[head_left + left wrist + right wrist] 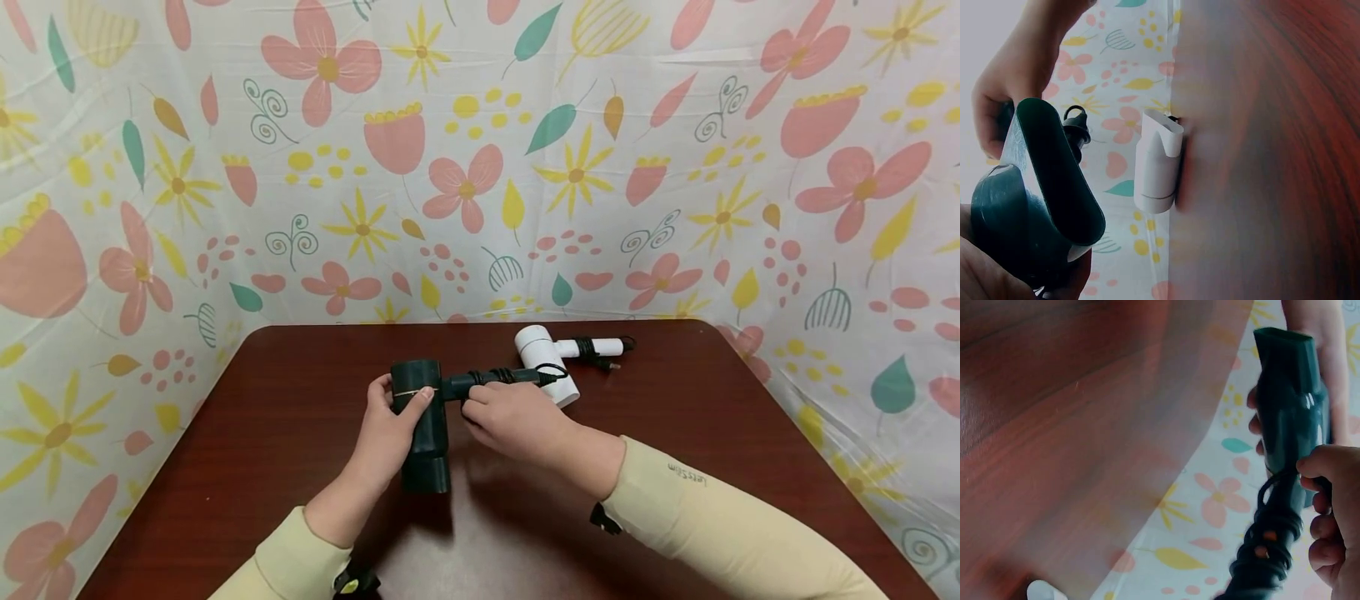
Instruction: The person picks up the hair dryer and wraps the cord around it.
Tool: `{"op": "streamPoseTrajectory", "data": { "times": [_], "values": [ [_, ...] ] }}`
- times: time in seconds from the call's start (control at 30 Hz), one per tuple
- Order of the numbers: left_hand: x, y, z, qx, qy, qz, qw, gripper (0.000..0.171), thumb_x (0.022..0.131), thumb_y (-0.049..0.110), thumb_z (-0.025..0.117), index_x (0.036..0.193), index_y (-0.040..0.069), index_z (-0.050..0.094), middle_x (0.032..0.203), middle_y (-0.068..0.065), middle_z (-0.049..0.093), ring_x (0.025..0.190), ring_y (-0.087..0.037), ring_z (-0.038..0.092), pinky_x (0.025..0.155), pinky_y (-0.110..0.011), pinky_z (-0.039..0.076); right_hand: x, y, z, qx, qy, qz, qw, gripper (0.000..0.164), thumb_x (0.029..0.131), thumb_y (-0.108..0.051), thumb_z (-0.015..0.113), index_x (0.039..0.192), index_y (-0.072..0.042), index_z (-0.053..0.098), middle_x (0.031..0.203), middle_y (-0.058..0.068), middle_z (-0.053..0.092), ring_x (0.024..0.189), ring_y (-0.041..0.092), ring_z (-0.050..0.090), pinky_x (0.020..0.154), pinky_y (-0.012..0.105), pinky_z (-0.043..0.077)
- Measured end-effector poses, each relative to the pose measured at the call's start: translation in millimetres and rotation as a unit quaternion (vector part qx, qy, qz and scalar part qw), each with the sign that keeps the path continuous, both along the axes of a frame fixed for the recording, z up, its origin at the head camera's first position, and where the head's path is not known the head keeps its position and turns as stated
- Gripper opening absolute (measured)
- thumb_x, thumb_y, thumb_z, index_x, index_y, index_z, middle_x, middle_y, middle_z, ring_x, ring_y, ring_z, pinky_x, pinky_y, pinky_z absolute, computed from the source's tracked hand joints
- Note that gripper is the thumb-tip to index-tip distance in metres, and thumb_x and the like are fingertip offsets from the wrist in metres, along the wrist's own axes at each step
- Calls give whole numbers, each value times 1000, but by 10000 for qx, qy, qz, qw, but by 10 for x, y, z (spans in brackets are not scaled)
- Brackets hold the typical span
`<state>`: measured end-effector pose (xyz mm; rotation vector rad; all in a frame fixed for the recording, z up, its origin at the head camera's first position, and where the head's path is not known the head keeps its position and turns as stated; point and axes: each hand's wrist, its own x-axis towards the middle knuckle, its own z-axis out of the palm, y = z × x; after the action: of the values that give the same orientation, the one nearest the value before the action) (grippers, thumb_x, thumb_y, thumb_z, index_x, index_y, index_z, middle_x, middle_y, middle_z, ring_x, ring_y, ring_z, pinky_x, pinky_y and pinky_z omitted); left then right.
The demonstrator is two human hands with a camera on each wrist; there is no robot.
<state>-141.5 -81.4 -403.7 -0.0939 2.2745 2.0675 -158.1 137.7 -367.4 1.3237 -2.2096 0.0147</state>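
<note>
A dark green hair dryer [425, 433] is held up above the table, its barrel in the grip of my left hand [386, 437], thumb over the front and fingers behind. Black cord [1264, 547] winds in several turns around its handle, which points right in the head view. At that handle, my right hand [521, 421] has its fingers curled and pinches the cord near the barrel. The flat nozzle [1060, 172] faces the left wrist camera. Beyond it, a white hair dryer [542, 354] lies on the table, its black cord wrapped around the handle.
The dark red-brown wooden table [300, 383] has rounded back corners. A white curtain [480, 108] printed with flowers and leaves hangs behind it and along both sides. The white dryer's plug [611, 365] rests near the table's back edge.
</note>
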Motion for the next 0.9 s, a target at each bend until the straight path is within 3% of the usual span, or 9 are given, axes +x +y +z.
{"op": "streamPoseTrajectory", "data": {
  "times": [0.1, 0.4, 0.6, 0.73, 0.9],
  "values": [
    [15, 6, 1, 15, 28, 35, 10000, 90, 89, 61, 64, 150, 17, 17, 134, -15, 47, 116, -32, 56, 96, -53, 47, 9, -7, -32, 23, -69, -147, 9999, 8, 92, -22, 70, 89, -15, 69, 79, -4, 56, 69, 10, 58, 58, 25, 52],
    [28, -65, 62, -9, 6, 91, 10000, 90, 90, 59, 64, 151, 16, 15, 138, -14, 44, 119, -34, 53, 96, -55, 46, 22, 97, -55, -652, 2, -808, 9946, 16, 85, -22, 77, 82, -14, 64, 76, -4, 57, 64, 12, 61, 50, 29, 50],
    [43, -105, 108, 43, -42, 112, 9999, 87, 92, 58, 62, 151, 16, 14, 136, -16, 44, 118, -35, 53, 95, -53, 47, 25, 218, -71, -698, 68, -1252, 9896, 16, 83, -22, 78, 82, -15, 64, 76, -3, 56, 57, 9, 58, 46, 30, 48],
    [42, -114, 118, 101, -49, 142, 9998, 84, 93, 56, 61, 151, 17, 15, 136, -16, 44, 118, -35, 52, 95, -54, 47, 38, 235, -99, -628, 111, -1270, 9899, 15, 83, -21, 78, 83, -14, 65, 76, -3, 56, 55, 10, 57, 45, 31, 47],
    [9, -93, 67, 151, -26, 281, 9995, 85, 92, 58, 62, 151, 19, 16, 137, -13, 44, 118, -34, 53, 93, -54, 48, 106, 154, -142, -488, 62, -986, 9939, 13, 85, -19, 75, 80, -13, 64, 76, -2, 58, 57, 12, 58, 46, 29, 47]
  ]
}}
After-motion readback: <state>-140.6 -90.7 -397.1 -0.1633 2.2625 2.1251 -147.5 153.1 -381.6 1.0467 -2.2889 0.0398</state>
